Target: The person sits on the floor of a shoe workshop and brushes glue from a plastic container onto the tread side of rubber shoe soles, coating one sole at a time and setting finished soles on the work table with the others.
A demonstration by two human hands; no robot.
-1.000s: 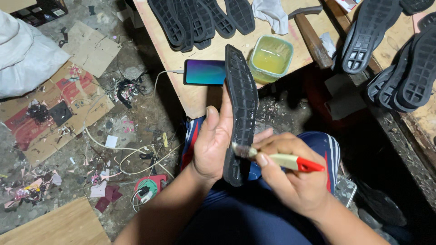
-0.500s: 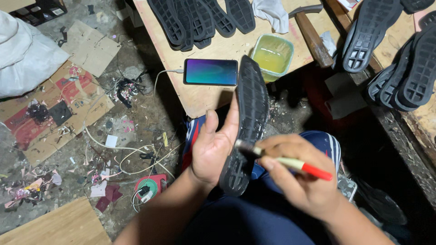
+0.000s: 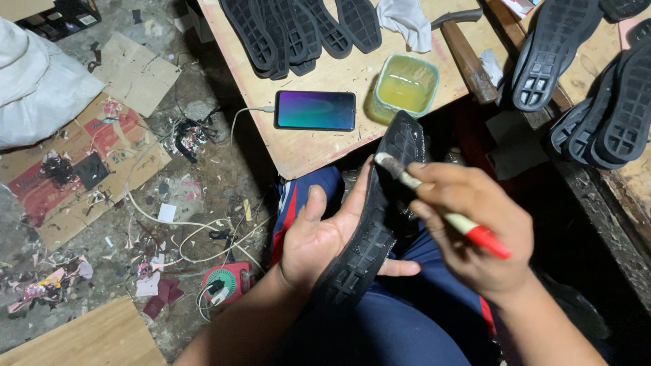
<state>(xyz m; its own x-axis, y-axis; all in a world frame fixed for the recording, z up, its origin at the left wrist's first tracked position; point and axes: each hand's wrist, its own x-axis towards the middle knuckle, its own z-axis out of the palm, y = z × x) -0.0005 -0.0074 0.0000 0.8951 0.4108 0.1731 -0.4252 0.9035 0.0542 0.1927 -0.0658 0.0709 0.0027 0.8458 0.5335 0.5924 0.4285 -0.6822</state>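
Sole (image 3: 380, 217) tilts further right since earlier, tip near glue tub (image 3: 405, 85) | left hand (image 3: 325, 237) cradles it from beneath, fingers spread | right hand (image 3: 475, 230) pinches brush (image 3: 434, 207), bristles on sole edge | likely light, flexible rubber; support at mid-length, clear of glued edge

Views: one only, worn on the head, so nothing is shared with a second view
Direction: steeply down over the person's lap and forearms
Nearness: close; left hand (image 3: 325, 240) and right hand (image 3: 475, 227) fill the lower middle
Top edge: wooden board (image 3: 319, 146)
Left side: littered floor (image 3: 122, 224)
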